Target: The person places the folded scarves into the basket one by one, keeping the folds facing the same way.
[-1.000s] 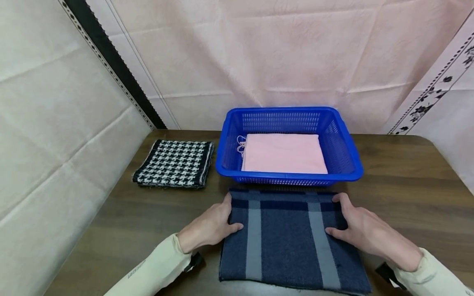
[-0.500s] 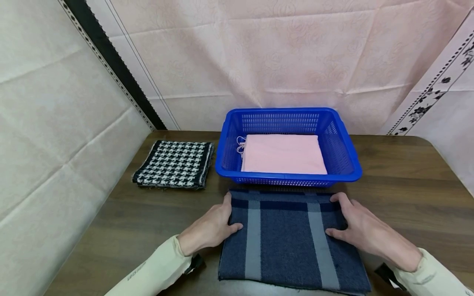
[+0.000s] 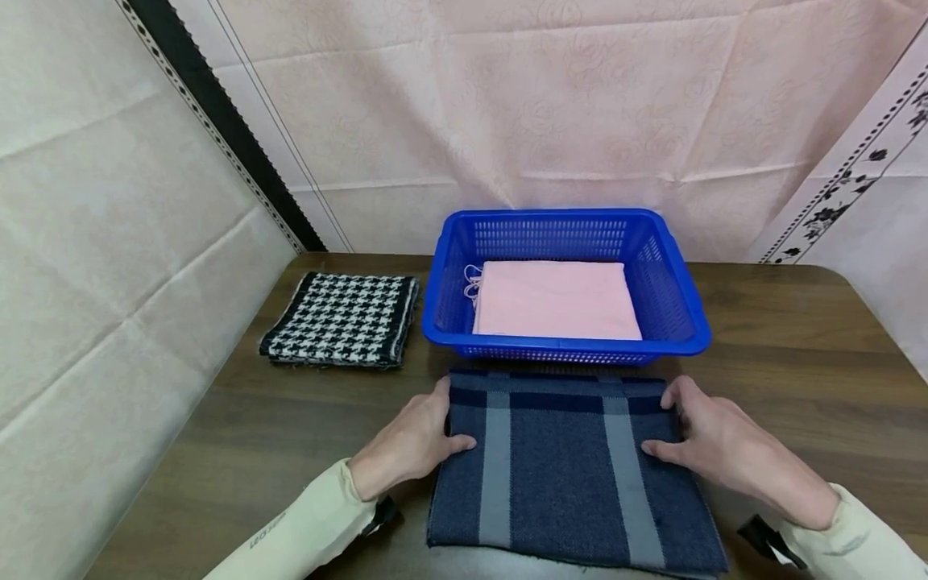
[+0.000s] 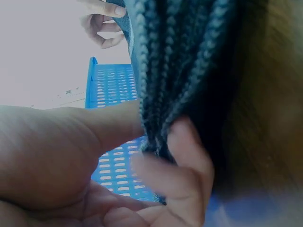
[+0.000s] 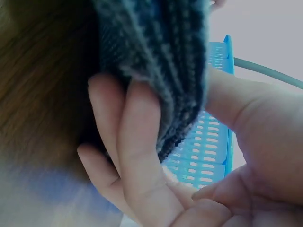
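A folded navy scarf (image 3: pixel 558 475) with grey-blue stripes lies at the table's front, just before the blue basket. My left hand (image 3: pixel 412 441) grips its left edge, thumb on top and fingers bent around the layered side, as the left wrist view shows the stacked folds (image 4: pixel 165 61) between them. At the opposite edge my right hand (image 3: pixel 725 443) holds the scarf likewise. In the right wrist view its fingers (image 5: pixel 139 137) reach beneath the layers, with the thumb on the upper side. Inside the basket (image 3: pixel 565 348) lies a folded pink cloth (image 3: pixel 554 300) with white strings at its left.
A folded black-and-white houndstooth cloth (image 3: pixel 341 320) sits on the wooden table (image 3: pixel 290 435), left of the basket. Behind the table hangs a pale pink curtain (image 3: pixel 580 105). Another pale sheet (image 3: pixel 130 242) borders the left side.
My right hand has shifted slightly to the right along the scarf's edge. The left hand and the scarf stay nearly in place.
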The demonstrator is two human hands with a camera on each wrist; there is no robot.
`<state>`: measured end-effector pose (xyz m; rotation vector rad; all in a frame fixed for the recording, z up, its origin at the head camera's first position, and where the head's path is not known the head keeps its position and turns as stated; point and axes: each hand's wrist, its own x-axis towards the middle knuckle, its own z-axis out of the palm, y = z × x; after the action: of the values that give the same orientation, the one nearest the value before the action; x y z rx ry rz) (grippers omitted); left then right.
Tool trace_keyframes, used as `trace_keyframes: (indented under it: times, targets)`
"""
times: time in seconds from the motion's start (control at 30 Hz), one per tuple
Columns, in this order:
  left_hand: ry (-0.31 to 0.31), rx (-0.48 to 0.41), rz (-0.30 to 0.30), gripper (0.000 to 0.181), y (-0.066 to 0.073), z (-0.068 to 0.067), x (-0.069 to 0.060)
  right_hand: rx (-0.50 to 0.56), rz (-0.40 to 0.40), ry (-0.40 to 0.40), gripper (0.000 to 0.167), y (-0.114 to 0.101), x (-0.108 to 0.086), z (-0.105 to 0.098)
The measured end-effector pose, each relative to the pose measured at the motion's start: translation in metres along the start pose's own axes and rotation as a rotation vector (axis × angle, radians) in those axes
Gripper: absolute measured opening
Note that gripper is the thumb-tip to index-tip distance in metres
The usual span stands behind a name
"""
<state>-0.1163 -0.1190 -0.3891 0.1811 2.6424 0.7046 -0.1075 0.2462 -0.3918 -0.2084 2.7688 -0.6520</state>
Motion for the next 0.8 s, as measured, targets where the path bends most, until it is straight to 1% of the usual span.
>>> trace_keyframes:
  times: [0.1, 0.2, 0.27, 0.37, 0.43, 0.5, 0.6, 0.67, 0.8]
  targets:
    - [-0.001, 0.013, -0.014, 0.095, -0.0011, -0.0021, 0.0015, 0.022, -0.028, -0.013, 0.04, 0.0005, -0.0021, -0.0004]
    - [-0.002, 0.001, -0.028, 0.087, -0.002, -0.0045, 0.0025, 0.046, -0.073, -0.05, 0.035, 0.0023, -0.0033, -0.0022]
    - [-0.002, -0.026, -0.032, 0.075, -0.0023, -0.006, 0.0027, 0.08, -0.092, -0.084, 0.034, 0.0038, -0.0035, -0.0039]
    - [-0.005, -0.066, -0.027, 0.049, -0.0035, -0.0078, 0.0026, 0.137, -0.093, -0.133, 0.034, 0.005, -0.0036, -0.0052]
    - [-0.004, -0.066, -0.014, 0.037, -0.0049, -0.0084, 0.0028, 0.142, -0.092, -0.144, 0.033, 0.0051, -0.0036, -0.0053]
    - [-0.011, -0.054, -0.001, 0.035, -0.0064, -0.0088, 0.0033, 0.132, -0.091, -0.141, 0.033, 0.0049, -0.0036, -0.005]
    - [-0.029, -0.032, 0.019, 0.042, -0.0081, -0.0087, 0.0035, 0.093, -0.09, -0.12, 0.031, 0.0044, -0.0033, -0.0051]
    - [-0.039, -0.027, 0.031, 0.044, -0.0086, -0.0084, 0.0032, 0.092, -0.086, -0.118, 0.03, 0.0045, -0.0032, -0.0053]
    - [-0.041, -0.05, 0.036, 0.038, -0.0093, -0.0073, 0.0028, 0.084, -0.097, -0.116, 0.027, 0.0038, -0.003, -0.0048]
